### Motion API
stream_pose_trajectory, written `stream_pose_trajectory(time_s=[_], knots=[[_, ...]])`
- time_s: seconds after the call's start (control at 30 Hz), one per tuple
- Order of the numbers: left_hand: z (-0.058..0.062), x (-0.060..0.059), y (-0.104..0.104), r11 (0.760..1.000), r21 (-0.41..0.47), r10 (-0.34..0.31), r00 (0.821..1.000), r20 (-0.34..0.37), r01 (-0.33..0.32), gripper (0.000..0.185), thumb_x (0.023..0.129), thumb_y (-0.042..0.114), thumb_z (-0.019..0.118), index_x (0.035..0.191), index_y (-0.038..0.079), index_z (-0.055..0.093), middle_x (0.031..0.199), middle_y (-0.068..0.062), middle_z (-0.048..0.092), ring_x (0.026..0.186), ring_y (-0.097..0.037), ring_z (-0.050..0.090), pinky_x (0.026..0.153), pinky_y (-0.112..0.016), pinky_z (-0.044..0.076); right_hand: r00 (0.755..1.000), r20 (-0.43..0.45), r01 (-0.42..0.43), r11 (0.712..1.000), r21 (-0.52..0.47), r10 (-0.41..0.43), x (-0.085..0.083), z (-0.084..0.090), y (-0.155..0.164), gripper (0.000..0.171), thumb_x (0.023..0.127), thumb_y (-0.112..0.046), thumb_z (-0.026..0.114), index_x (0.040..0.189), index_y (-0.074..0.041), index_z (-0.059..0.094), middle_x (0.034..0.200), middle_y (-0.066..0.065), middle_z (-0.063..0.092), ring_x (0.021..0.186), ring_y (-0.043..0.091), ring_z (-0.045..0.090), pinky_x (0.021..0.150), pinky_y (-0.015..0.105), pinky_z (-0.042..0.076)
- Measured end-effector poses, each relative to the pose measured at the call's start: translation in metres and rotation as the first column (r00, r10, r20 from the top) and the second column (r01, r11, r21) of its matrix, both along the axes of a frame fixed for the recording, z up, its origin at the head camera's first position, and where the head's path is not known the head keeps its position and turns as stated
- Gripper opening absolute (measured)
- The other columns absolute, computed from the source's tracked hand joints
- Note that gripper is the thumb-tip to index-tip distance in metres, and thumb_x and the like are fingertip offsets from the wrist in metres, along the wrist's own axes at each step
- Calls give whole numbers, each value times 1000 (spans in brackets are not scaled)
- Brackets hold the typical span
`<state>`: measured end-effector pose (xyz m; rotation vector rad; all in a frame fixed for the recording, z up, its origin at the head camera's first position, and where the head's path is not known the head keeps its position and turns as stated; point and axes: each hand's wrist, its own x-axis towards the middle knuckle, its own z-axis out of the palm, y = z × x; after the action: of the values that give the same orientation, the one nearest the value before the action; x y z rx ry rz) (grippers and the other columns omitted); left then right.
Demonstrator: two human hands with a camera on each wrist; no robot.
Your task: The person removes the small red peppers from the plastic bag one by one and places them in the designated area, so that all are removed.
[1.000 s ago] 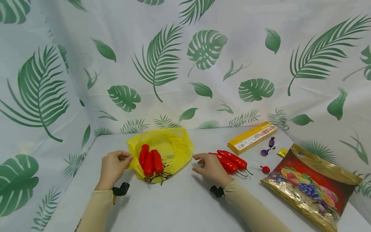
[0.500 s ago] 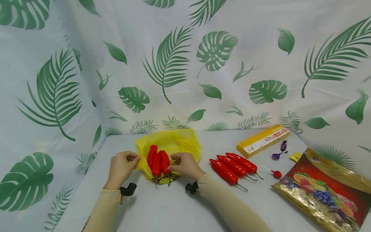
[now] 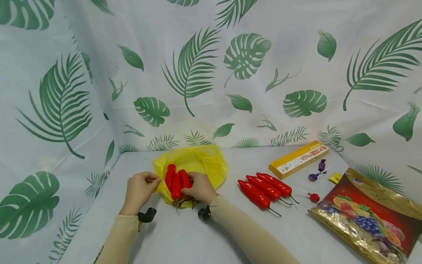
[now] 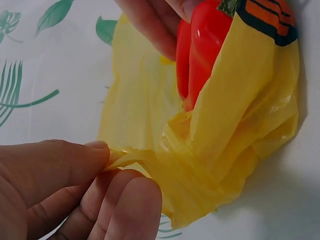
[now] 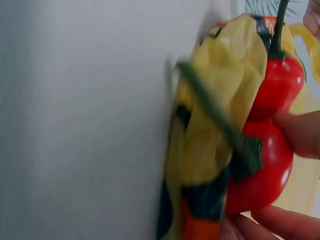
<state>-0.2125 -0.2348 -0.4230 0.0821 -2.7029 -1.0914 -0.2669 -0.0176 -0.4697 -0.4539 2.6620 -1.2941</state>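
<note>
A yellow plastic bag [image 3: 213, 165] lies with its mouth spread, and 3 red chili peppers are in it. My left hand [image 3: 140, 191] pinches the bag's left edge between thumb and fingers; in the left wrist view the pinched yellow film [image 4: 131, 157] is stretched. My right hand [image 3: 202, 189] grips the rightmost pepper [image 3: 185, 178] in the bag. The right wrist view has the thumb on one side of that pepper [image 5: 267, 170] and fingers below it, its green stem pointing outward. Close by lies the middle pepper [image 3: 176, 186], and left of it another pepper [image 3: 170, 174].
Right of the bag, 3 more red chili peppers [image 3: 263, 188] lie side by side. Behind them is a yellow-orange pasta box [image 3: 299, 159]. Two lollipops [image 3: 314, 197], a purple-wrapped candy [image 3: 322, 165], a small yellow packet [image 3: 335, 178] and a large gold-red bag [image 3: 367, 216] lie farther right.
My right hand has moved left from beside the loose peppers to the bag and taken hold of its rightmost pepper. My left hand keeps its pinch. The head view has shifted slightly right.
</note>
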Motion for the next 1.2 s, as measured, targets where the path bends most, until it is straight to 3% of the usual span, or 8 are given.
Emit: stream_pose_trajectory(time_s=[0.27,0.57,0.93,1.2], knots=[[-4,-1,4,1000,18,-9,1000,3,9,17,94,17,76,100,2,77,86,-10,78,63,-12,71,62,-26,59,998,25,51,998,-41,-50,1,0,8,56,82,-10,78,136,0,66,120,12,73,94,21,64,80,33,63],[-6,-3,6,1000,24,-19,1000,-2,19,17,94,17,76,101,1,78,87,-11,78,63,-13,71,61,-25,59,997,23,79,996,-39,-78,8,9,34,55,84,-12,75,138,-3,66,131,12,72,105,22,64,91,37,62],[-1,-4,3,999,6,-32,999,-37,33,17,94,16,76,100,1,78,86,-12,78,63,-13,70,58,-22,56,998,-20,54,998,-16,-54,29,24,77,53,85,-16,78,137,-10,68,122,7,76,102,20,67,90,39,61],[-4,-1,1,1000,-5,-19,1000,-15,19,18,94,18,76,100,1,78,88,-13,78,64,-13,71,59,-21,57,995,-61,84,991,105,-78,53,20,127,50,87,-15,79,136,-12,69,111,4,75,89,17,62,70,27,58]])
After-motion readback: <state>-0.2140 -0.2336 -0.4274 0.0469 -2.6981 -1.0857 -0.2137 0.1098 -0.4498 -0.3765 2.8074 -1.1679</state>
